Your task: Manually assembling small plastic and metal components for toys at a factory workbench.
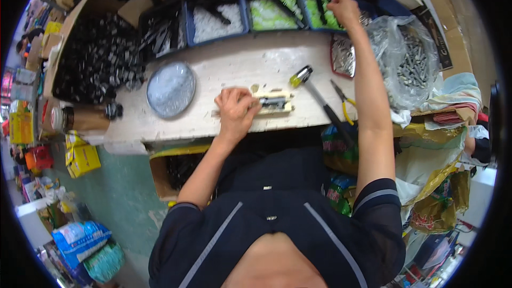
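My left hand [233,109] rests on the bench with its fingers bent and pressed together at the left end of a cream-coloured block fixture [287,108]. What its fingertips hold, if anything, is hidden. A dark grey metal part [274,102] lies in the fixture. My right arm is stretched out to the far right, and my right hand [345,10] is at a blue bin of bright green small parts [314,15]. Its fingers are pinched together; whatever is between them is too small to name. A hammer [319,96] with a yellow-tipped head lies right of the fixture.
Yellow-handled pliers [344,101] lie beside my right forearm. A round grey dish [171,90] stands left of my left hand. More bins hold white pieces [216,24], green pieces [272,13] and black parts [162,34]. Bagged metal pieces [410,64] sit right; a black-parts box [101,56] left.
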A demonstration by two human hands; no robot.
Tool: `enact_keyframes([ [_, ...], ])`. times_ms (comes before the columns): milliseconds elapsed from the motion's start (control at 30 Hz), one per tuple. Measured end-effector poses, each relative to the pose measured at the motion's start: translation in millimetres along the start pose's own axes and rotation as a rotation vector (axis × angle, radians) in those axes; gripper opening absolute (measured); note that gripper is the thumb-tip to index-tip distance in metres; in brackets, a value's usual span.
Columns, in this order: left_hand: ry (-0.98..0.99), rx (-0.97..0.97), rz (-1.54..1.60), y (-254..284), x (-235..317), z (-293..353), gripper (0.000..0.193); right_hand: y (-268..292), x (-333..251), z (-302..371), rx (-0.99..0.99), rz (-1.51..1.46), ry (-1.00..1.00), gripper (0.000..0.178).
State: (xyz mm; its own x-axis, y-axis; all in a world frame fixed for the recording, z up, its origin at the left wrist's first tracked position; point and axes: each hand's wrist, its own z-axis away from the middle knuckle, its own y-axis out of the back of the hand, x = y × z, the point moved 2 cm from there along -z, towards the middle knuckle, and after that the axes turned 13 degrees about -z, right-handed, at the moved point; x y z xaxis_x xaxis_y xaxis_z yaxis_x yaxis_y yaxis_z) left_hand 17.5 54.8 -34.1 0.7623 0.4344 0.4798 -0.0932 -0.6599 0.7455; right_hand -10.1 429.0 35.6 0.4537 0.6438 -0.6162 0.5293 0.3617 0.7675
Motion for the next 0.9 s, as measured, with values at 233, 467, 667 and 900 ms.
enact_keyframes([
  [233,0.428,0.055,0.728,24.2,-15.5,-15.3,0.020,-15.5,-73.0,125.0,-0.319,-1.295,-0.028,0.016],
  [467,0.593,-0.239,1.239,28.0,-4.9,-15.2,0.025,-51.6,-96.4,211.5,-0.518,-1.349,-0.123,0.014],
  [667,0.611,-0.305,1.277,44.9,-11.4,-13.3,0.025,-42.3,-96.7,216.0,-0.537,-1.183,-0.062,0.021],
  [900,0.529,-0.271,1.173,47.0,-15.5,-8.4,0.025,-42.9,-91.8,221.1,-0.296,-0.809,0.170,0.018],
])
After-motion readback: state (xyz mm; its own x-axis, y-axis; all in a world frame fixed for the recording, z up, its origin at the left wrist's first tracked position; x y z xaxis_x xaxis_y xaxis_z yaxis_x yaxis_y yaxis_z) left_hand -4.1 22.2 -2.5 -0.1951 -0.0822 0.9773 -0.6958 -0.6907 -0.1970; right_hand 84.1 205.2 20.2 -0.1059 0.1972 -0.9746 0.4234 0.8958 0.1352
